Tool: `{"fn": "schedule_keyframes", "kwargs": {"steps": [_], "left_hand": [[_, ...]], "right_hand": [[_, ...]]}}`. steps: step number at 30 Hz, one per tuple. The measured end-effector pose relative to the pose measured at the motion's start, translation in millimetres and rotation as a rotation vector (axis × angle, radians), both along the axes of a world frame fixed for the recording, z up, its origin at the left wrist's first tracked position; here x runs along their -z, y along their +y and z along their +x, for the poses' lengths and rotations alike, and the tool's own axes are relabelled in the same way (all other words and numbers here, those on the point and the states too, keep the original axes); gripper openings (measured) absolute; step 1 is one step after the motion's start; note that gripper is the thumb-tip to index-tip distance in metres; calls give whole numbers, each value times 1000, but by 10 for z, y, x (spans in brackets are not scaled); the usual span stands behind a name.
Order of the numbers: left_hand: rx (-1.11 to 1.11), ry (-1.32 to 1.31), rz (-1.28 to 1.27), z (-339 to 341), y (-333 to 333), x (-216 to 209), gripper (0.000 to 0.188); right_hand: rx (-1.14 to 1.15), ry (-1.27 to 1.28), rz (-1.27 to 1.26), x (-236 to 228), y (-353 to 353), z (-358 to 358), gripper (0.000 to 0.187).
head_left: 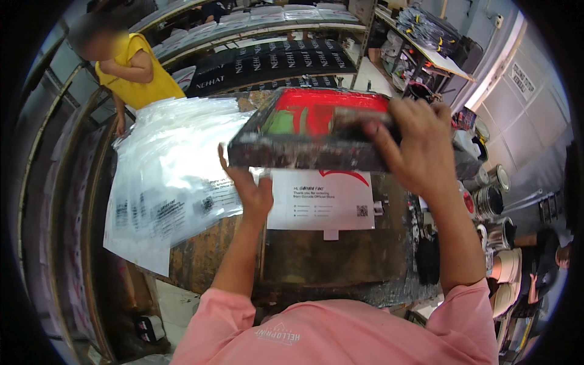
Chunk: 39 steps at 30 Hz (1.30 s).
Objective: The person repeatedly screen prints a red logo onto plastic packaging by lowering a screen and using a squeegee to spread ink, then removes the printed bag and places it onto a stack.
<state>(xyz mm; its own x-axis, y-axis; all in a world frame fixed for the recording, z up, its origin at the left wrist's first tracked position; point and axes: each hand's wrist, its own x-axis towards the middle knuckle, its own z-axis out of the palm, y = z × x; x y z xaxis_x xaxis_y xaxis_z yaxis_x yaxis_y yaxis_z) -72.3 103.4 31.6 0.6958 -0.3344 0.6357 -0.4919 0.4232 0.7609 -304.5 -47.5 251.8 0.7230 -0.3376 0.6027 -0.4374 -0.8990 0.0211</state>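
Observation:
A dark-edged screen-printing frame (298, 152) hangs raised and tilted above the worktable, with red ink and a green patch on its mesh. My right hand (423, 143) is closed at the frame's right part, around what looks like a brown squeegee (356, 119), smeared by motion. Just below the frame's left corner is my left hand (252, 188), thumb and one finger apart; its other fingers are partly hidden. Beneath the frame lies a white printed sheet (319, 207) with black text and a red curved line, its far part covered.
Left of the sheet, a fanned pile of glossy white printed bags (176, 164) spreads over the worktable (204, 246). A person in yellow (140, 67) stands beyond it. Racks hold black printed pieces (274, 64) at the back. Paint cans (488, 199) crowd the right side; another person (541, 267) is there.

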Motion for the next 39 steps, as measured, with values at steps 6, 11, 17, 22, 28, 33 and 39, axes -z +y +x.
{"fn": "schedule_keyframes", "kwargs": {"steps": [6,11,17,22,28,33,39], "left_hand": [[-212,-505,914,982,-1048,642,36],[-331,-658,787,1027,-1123,828,24],[-121,-127,663,772,-1090,202,24],[-211,-118,717,964,-655,383,28],[-265,-75,657,998,-444,389,30],[-490,42,589,1341,371,372,31],[-904,12,706,2335,2000,411,41]], "right_hand": [[31,0,34,-490,-304,307,54],[18,-5,125,-522,-422,413,55],[-4,22,244,-659,-606,301,58],[-84,-114,281,-467,-655,414,54],[-34,8,136,-534,-467,351,60],[37,-101,-17,-362,-371,292,59],[-3,-102,41,-383,-374,355,58]]}}
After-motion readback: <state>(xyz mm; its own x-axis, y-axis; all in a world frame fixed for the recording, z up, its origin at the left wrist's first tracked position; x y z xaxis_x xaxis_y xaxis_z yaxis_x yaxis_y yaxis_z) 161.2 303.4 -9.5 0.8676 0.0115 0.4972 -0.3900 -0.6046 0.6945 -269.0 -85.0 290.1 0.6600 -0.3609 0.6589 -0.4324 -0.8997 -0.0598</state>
